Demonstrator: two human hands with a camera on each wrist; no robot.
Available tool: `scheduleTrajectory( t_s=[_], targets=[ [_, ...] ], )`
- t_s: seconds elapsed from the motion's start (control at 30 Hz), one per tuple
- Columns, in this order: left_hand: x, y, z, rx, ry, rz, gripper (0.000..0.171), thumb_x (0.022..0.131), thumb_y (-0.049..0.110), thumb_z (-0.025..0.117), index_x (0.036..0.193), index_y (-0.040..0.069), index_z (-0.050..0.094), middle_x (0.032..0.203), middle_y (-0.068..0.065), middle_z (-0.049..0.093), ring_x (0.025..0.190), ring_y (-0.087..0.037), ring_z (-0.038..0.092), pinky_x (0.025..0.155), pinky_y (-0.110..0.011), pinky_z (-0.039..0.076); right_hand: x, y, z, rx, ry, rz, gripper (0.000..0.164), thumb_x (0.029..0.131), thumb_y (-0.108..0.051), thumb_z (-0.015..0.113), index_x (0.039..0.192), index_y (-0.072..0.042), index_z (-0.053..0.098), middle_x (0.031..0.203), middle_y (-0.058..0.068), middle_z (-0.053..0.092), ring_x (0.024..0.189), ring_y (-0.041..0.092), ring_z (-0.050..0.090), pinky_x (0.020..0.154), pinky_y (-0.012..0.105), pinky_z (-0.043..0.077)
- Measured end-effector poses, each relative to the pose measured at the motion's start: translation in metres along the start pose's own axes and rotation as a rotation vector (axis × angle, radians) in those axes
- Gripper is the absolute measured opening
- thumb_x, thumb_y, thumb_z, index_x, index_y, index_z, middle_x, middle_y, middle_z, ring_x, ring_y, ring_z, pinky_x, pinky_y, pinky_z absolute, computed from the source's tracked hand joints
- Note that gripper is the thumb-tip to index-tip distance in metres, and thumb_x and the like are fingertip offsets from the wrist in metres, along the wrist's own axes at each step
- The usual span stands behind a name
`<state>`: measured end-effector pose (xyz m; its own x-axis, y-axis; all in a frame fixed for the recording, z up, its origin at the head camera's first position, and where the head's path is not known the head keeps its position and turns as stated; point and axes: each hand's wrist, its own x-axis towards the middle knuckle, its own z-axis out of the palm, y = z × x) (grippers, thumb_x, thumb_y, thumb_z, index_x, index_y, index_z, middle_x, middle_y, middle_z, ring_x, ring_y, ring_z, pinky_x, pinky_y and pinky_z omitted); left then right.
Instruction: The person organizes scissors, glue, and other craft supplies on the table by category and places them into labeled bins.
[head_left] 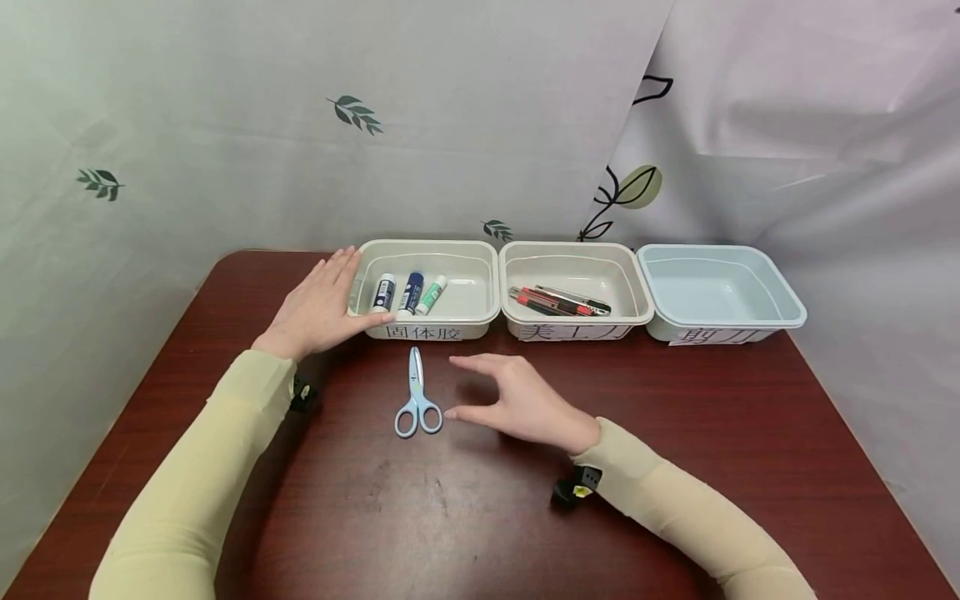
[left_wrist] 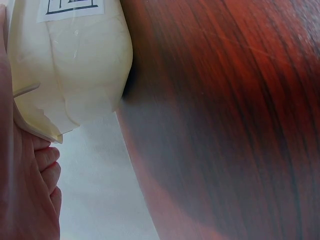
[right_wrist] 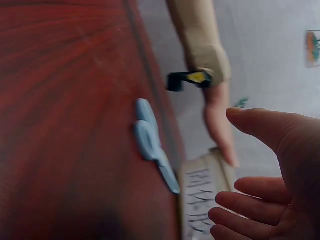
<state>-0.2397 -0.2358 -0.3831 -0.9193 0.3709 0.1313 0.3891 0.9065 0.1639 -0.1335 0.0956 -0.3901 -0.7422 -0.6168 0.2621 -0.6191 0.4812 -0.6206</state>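
My left hand [head_left: 315,308] rests on the left corner of a cream plastic box [head_left: 480,312], its fingers along the side and its thumb over the front rim. In the left wrist view the palm and fingers [left_wrist: 47,165] lie against that rim. Blue-handled scissors [head_left: 417,392] lie flat on the table in front of this box, blades pointing toward it. My right hand [head_left: 525,404] hovers just right of the scissors with thumb and fingers spread, holding nothing. The right wrist view, somewhat blurred, shows the scissors [right_wrist: 147,140] apart from the hand [right_wrist: 280,180].
Inside the left box lie glue sticks [head_left: 411,293]. A second cream box [head_left: 630,312] beside it holds several utility knives [head_left: 558,302]. At the right stands a light-blue box [head_left: 723,317]. All three carry paper labels, and a patterned curtain [head_left: 450,125] hangs behind the table [head_left: 450,517].
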Motion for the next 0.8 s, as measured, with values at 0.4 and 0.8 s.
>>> scheduleTrajectory(
  t_s=[0.4,0.8],
  targets=[
    [0.000,0.001,-0.002,-0.007,-0.004,-0.005,0.118,0.087,0.077,0.057,0.159,-0.007,0.017,0.164,-0.026,0.018,0.153,-0.036,0.015,0.124,-0.046,0.009,-0.004,0.001,0.027,0.003,-0.124,0.012,0.069,0.084,-0.039,0.085,0.138,-0.004,0.063,0.132,0.006,0.066,0.123,0.010,0.059,0.103,0.027,0.047],
    [-0.001,0.001,-0.001,-0.011,-0.004,-0.005,0.117,0.088,0.076,0.057,0.159,-0.008,0.017,0.164,-0.026,0.018,0.153,-0.036,0.015,0.124,-0.045,0.008,0.010,-0.006,0.040,0.013,-0.166,0.011,0.071,0.083,-0.038,0.086,0.140,-0.004,0.061,0.128,0.006,0.068,0.116,0.009,0.062,0.098,0.024,0.049]
  ],
)
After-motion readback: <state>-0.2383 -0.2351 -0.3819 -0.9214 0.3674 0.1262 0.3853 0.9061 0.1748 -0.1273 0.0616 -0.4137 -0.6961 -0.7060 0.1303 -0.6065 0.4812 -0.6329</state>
